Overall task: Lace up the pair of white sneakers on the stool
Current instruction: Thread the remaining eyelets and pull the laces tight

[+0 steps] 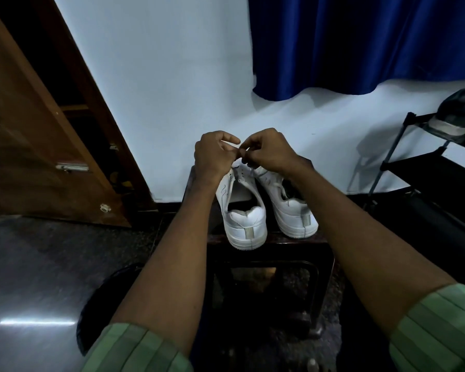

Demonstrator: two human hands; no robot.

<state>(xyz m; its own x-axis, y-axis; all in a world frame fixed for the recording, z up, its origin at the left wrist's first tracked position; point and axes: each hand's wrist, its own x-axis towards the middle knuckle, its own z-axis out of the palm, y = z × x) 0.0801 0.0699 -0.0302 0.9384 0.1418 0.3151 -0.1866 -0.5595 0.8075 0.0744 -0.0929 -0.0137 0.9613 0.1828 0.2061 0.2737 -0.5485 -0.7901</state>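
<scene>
Two sneakers (246, 208) sit on the dark stool (274, 244), heels toward the person, so the eyelets face the hands. Left hand (212, 157) and right hand (266, 151) meet above the toe ends, fingertips pinched together, apparently on a lace (243, 161); the lace itself is barely visible. Both forearms reach forward, wrists bent down. Judged: threading underway.
</scene>
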